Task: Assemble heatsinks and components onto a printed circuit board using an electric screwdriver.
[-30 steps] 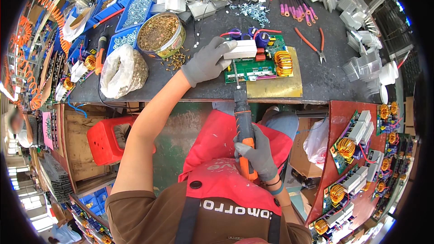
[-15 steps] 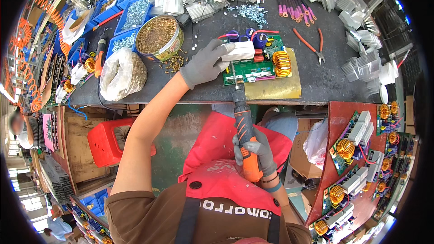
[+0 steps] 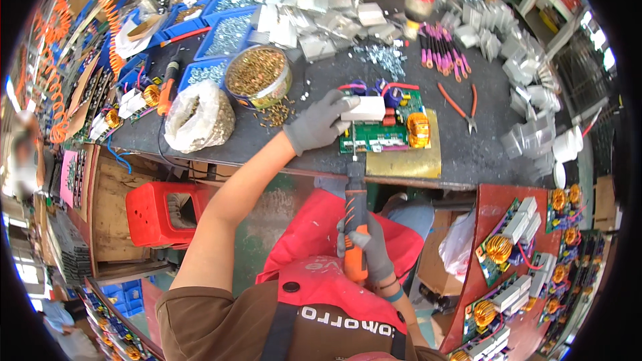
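Across a scuffed black bench (image 3: pixel 468 150) in a crowded workshop, a green circuit board (image 3: pixel 394 142) lies lengthwise left to right, overlapping a smooth brass-coloured plate (image 3: pixel 404 164). The gloved left hand (image 3: pixel 321 124), fingers bent, grips a pale oblong block (image 3: pixel 365 109) over it; the right hand (image 3: pixel 371 251) wraps a black-and-orange power screwdriver (image 3: pixel 356 220), pointing away from the body toward the board.

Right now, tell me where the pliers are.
In the head view, the orange-handled pliers lie on the dark bench, just right of the green circuit board and below the pink-and-black cables.
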Demonstrator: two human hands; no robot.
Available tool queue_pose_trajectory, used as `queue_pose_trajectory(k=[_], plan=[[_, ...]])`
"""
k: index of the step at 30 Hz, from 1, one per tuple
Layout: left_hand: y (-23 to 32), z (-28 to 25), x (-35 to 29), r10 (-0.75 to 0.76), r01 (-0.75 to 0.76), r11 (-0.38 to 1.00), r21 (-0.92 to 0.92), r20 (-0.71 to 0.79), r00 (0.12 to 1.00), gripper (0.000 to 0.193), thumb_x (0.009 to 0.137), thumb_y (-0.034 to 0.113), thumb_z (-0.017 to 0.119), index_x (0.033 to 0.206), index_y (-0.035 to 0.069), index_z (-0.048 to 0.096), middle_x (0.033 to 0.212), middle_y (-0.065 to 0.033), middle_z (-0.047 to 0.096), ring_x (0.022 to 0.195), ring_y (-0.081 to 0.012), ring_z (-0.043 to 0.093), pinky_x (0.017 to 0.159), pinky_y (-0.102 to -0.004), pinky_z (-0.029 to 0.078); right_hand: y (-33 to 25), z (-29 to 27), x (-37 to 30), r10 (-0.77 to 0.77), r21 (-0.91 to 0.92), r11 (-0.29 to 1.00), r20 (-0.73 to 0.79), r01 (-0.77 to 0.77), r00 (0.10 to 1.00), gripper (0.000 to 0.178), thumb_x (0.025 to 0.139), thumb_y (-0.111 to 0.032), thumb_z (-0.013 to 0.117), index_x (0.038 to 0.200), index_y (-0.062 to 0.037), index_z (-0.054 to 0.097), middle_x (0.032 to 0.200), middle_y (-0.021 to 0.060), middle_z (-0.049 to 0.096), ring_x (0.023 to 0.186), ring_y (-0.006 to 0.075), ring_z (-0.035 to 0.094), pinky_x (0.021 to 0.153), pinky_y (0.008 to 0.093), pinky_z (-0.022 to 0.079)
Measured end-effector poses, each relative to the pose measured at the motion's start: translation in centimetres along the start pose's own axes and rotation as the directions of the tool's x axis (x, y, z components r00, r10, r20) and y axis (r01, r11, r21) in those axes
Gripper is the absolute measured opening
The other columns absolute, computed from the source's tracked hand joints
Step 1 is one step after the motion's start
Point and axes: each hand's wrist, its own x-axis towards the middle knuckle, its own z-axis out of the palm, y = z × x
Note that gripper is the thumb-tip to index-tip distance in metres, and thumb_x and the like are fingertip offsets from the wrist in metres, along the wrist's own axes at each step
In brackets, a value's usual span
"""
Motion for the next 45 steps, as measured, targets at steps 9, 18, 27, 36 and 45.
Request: queue_pose_trajectory(k=[9,18,27,36,45], plan=[[0.4,-4.9,-1.5,-0.221,0.19,0.972,-0.136,-0.274,0.936,0.051,0.084,0.013,0.068,0.134,0.01,0.055,0.112,-0.0162,0.064,0.09,-0.0335,0.066,0.08,-0.0409,0.054,-1.1,-1.5,-5.0,-0.102,-0.428,0.901,-0.037,0.077,0.994,0.063,0.075,-0.003,0.071,0.132,0.0003,0.045,0.099,0.0115,0.063,0.08,0.0186,0.066,0.069,0.0339,0.055],[-2.4,-4.2,-2.8,-0.32,0.361,0.561,0.745,-0.206,0.925,0.016,0.081,0.022,0.069,0.094,0.012,0.073,0.093,-0.0115,0.065,0.098,-0.0327,0.061,0.077,-0.0441,0.053,-0.8,-2.7,-5.7,-0.133,-0.505,0.86,-0.083,0.073,0.988,0.063,0.075,-0.004,0.072,0.132,0.0003,0.045,0.101,0.0108,0.064,0.078,0.0169,0.066,0.07,0.0335,0.056],[-3.8,-3.4,-2.6,-0.271,0.329,0.639,0.696,-0.196,0.942,0.011,0.081,0.017,0.066,0.087,0.013,0.074,0.096,-0.0111,0.065,0.098,-0.0312,0.062,0.079,-0.0443,0.053,-1.0,-3.5,-6.0,-0.143,-0.468,0.878,-0.058,0.099,0.988,0.065,0.076,-0.005,0.071,0.134,-0.0007,0.042,0.102,0.0115,0.063,0.075,0.017,0.065,0.067,0.0325,0.055],[-1.7,-3.7,0.4,-0.339,0.363,0.631,0.685,-0.177,0.924,0.022,0.087,0.021,0.063,0.104,0.011,0.071,0.103,-0.0123,0.067,0.099,-0.0335,0.063,0.083,-0.0442,0.052,-1.8,-3.9,-6.3,-0.176,-0.467,0.874,-0.054,0.131,0.983,0.065,0.076,-0.006,0.071,0.135,-0.0011,0.042,0.102,0.0112,0.063,0.075,0.0173,0.065,0.068,0.0326,0.055],[-4.9,1.2,14.5,-0.449,0.395,0.783,0.481,-0.003,0.894,0.034,0.088,0.014,0.06,0.121,0.011,0.066,0.115,-0.0185,0.066,0.109,-0.0352,0.062,0.097,-0.0424,0.048,-2.1,-3.8,-7.5,-0.167,-0.385,0.917,-0.133,0.105,0.977,0.071,0.079,-0.004,0.075,0.14,0.0,0.04,0.103,0.0097,0.064,0.08,0.0142,0.063,0.07,0.0304,0.055]])
